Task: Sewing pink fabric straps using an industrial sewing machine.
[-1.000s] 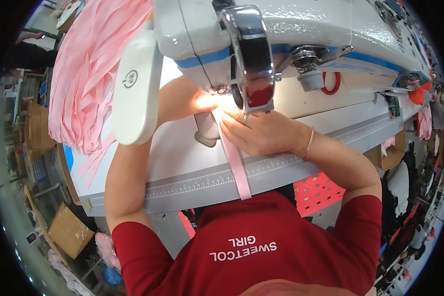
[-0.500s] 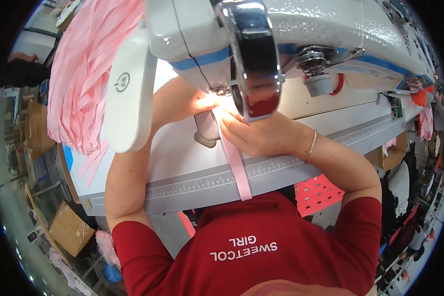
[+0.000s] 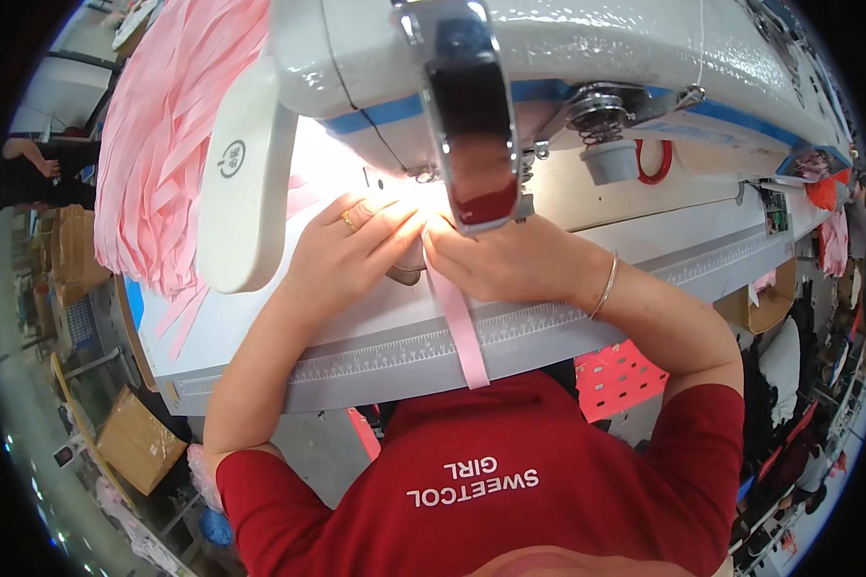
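My wearer's two hands meet at the bright spot under the machine head, and glare washes out the tips. The right hand [image 3: 515, 258] has its fingers curled over the upper part of the pink strip [image 3: 459, 322]; I cannot tell whether they are pinched on it or only pressing. The left hand [image 3: 351, 245] comes in from the other side with its fingers side by side, tips nearly touching the right's; whether they grip anything, I cannot tell either.

From the fingers the strip runs down over the sewing table [image 3: 356, 322], crosses the ruler [image 3: 385, 363] along the near edge, and its free end lies at that edge. Left of the strip, a small grey plate [image 3: 406, 277] peeks out below the left fingers.

I read the step in hand as lining up the strip under the sewing machine [image 3: 587, 43]. To my eye, the next move calls for both hands guiding it flat and straight, fingertips clear of the needle area, which I cannot make out in the light.

Farther out, a heap of pink strips [image 3: 173, 144] covers the table's far left corner, partly behind the machine's white oblong cover [image 3: 245, 183]. A red loop [image 3: 666, 163] lies right of the machine's spring knob [image 3: 608, 162].
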`<state>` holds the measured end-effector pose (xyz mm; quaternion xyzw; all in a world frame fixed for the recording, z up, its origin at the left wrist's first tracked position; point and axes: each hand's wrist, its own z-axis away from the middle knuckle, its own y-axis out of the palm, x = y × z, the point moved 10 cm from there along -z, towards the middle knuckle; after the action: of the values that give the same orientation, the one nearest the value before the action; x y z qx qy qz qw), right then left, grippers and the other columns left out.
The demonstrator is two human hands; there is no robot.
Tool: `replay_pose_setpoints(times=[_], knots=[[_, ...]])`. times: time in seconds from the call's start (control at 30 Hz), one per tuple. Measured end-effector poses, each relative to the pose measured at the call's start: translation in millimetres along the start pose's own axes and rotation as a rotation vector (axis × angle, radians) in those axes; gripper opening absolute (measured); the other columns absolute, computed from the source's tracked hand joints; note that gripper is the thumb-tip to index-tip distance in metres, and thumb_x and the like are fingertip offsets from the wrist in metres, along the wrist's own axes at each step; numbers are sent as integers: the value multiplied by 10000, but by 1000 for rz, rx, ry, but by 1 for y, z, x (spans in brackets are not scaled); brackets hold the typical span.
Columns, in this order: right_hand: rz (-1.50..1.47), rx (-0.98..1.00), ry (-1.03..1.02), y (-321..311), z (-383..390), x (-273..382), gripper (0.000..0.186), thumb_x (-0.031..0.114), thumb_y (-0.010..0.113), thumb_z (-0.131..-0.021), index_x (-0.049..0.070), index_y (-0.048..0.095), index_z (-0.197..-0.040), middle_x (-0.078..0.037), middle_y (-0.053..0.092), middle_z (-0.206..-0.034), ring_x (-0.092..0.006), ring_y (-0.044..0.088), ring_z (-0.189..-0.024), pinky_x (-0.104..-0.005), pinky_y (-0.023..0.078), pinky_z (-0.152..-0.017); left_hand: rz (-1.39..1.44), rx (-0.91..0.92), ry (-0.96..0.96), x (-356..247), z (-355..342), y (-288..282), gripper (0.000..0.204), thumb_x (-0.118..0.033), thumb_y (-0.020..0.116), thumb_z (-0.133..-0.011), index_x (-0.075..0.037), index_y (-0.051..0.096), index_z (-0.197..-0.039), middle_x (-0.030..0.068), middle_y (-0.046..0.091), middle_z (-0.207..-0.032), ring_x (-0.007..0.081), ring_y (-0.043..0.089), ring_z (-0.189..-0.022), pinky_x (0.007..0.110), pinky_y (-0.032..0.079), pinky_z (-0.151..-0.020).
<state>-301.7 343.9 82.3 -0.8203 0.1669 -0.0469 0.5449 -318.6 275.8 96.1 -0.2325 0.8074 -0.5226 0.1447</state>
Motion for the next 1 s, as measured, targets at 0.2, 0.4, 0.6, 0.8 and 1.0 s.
replay_pose_setpoints(times=[0.2,0.4,0.6,0.8,1.0], knots=[[74,-2,-35,-2,5,2,269,126,611,-792,44,674,-1040,-54,661,-1051,-147,634,-872,-282,516,-706,-11,-24,-44,2,8,6,401,-137,646,-692,-74,685,-1086,-11,651,-1012,125,572,-726,267,486,-656],[167,-86,-30,-7,7,2,272,140,627,-747,35,688,-990,-64,671,-991,-160,617,-855,-291,507,-739,-23,-107,-16,5,7,8,372,-143,646,-703,-70,700,-1064,1,660,-985,134,568,-670,276,467,-592],[148,-152,12,-12,3,-9,222,135,634,-695,36,682,-887,-63,643,-874,-162,606,-768,-279,494,-694,-38,-99,2,12,6,16,335,-133,654,-706,-64,708,-1029,-4,659,-908,145,540,-615,282,432,-546],[139,-98,48,-5,3,-16,182,113,626,-685,55,671,-851,-11,564,-758,-154,598,-750,-272,470,-639,-68,-102,-4,20,3,20,288,-129,660,-704,-89,712,-985,-20,653,-991,144,541,-647,286,424,-562],[182,-126,49,-7,-1,-18,155,116,642,-682,78,664,-830,9,557,-771,-140,591,-746,-268,449,-611,9,-145,-39,29,6,24,294,-128,672,-692,-117,711,-983,-26,627,-944,154,538,-668,301,430,-580]])
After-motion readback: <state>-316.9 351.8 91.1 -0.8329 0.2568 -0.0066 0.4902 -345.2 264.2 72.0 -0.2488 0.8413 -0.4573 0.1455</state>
